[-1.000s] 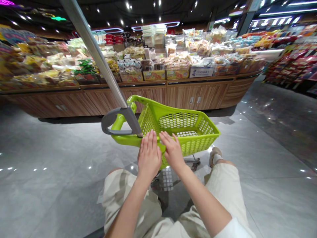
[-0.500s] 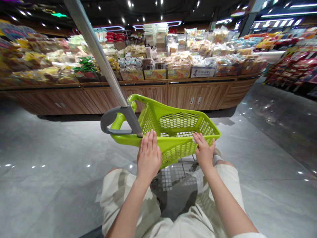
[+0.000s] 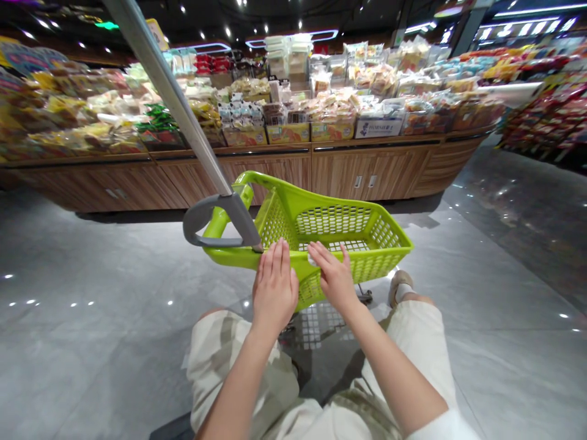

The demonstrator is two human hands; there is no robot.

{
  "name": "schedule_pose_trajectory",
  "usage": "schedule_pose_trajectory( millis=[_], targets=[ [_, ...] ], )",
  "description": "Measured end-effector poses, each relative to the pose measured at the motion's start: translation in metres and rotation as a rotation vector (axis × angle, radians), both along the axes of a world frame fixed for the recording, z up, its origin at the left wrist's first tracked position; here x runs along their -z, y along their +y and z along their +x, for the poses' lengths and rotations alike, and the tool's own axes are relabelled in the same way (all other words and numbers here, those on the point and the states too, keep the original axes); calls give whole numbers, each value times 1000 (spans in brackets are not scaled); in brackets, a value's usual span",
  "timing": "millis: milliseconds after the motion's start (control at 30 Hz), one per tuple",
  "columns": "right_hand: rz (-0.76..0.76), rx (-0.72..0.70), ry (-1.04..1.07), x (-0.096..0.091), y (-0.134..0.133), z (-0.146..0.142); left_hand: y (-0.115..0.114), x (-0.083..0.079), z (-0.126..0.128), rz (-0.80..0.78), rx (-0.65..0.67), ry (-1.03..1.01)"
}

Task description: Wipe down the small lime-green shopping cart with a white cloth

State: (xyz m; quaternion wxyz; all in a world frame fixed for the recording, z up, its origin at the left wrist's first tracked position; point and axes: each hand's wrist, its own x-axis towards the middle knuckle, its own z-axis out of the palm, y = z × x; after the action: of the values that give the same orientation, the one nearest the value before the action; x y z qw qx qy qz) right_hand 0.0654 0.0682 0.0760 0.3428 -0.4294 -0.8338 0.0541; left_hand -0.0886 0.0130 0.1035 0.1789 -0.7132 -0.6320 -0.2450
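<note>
A bright green plastic shopping cart basket [image 3: 389, 244] with perforated walls stands before me. My left hand [image 3: 275, 287] lies against its near rim, close to the grey handle piece, with fingers straight and pointing away from me. My right hand [image 3: 335, 275] presses on the same rim just to the right. Under its fingertips shows a bit of white material, like a tissue [image 3: 312, 260], pinched against the rim; most of it is hidden. The two hands are close together but apart. Inside, the visible part of the basket is only green lattice.
A metal pole [image 3: 183, 116] rises from the grey loop handle [image 3: 197, 223] toward the upper left. Beyond the cart stands a wooden display counter [image 3: 339, 168] heaped with packaged food. My legs [image 3: 413, 342] straddle the cart's near side on a grey tiled floor [image 3: 92, 354].
My right hand has slid left along the near rim with the white tissue, from near the right corner to beside my left hand. The left hand has stayed in place.
</note>
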Motion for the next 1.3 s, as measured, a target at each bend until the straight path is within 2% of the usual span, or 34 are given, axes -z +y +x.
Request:
schedule_pose_trajectory(
  millis=[167,233,300,367,500,600,700,867,967,1033,1067,1133,1200,1267,1300],
  targets=[
    [0,291,-27,38,20,84,0,0,3,2,-13,9],
    [-13,423,-8,42,22,93,0,0,4,4,-7,7],
    [-23,508,29,38,18,77,1,-1,5,2,1,5],
    [-27,459,65,26,10,41,1,-1,5,-3,6,8],
    [-15,58,95,-7,-10,-32,1,-1,4,9,10,43],
    [-22,-72,63,-17,-12,-40,1,-1,2,17,7,58],
    [0,-6,-2,-4,-2,-5,1,-1,1,4,3,45],
    [21,270,-48,36,15,80,0,-2,1,-5,6,26],
    [18,428,8,46,20,96,0,-1,3,-6,-2,29],
    [7,468,74,42,19,81,0,-1,5,-3,-10,29],
    [2,442,100,37,17,66,1,-1,5,0,-14,27],
    [-2,293,123,21,12,30,1,-1,7,3,-20,24],
    [7,69,117,4,5,-4,2,-1,8,2,-27,27],
    [11,-92,110,-10,0,-25,2,-1,8,-1,-33,33],
    [10,-128,103,-13,-2,-28,1,-1,8,-2,-34,34]
  ],
)
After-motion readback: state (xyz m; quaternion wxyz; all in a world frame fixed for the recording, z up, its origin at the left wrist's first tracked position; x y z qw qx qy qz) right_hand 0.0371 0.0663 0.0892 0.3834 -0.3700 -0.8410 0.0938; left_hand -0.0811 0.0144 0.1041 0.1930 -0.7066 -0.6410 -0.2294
